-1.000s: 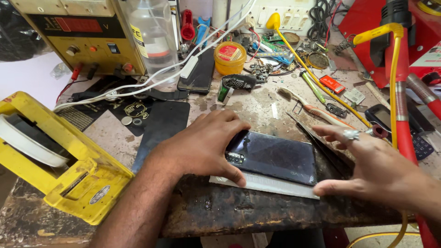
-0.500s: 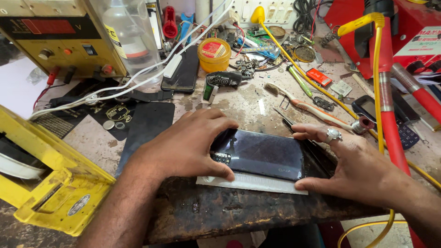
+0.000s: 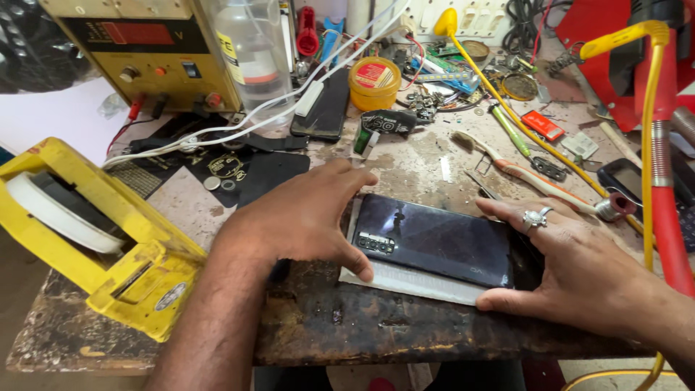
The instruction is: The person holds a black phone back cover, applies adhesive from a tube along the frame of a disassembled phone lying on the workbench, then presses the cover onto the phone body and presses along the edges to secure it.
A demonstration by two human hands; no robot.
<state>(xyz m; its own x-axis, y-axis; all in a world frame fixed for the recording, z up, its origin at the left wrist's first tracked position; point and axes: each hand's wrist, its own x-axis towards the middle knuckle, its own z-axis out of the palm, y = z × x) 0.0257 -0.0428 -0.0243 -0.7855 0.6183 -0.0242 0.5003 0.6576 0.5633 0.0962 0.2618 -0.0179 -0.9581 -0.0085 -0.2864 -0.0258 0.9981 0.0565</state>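
While the dark phone (image 3: 434, 242) lies back-up on a pale flat strip (image 3: 413, 279) at the near middle of the worn workbench (image 3: 318, 326), the left hand (image 3: 304, 217) cups its left end, fingers spread. The right hand (image 3: 572, 271) brackets its right end, fingers spread too. Judging by its glossy back, it looks thin, stiff, slippery and fragile; the edges seem the safest hold.

Left hand (image 3: 308, 217) has slid off the dark phone (image 3: 434, 239) toward 9 o'clock, baring the camera strip. Right hand (image 3: 572, 271) has closed in from 3 o'clock, thumb now under the phone's near right corner.
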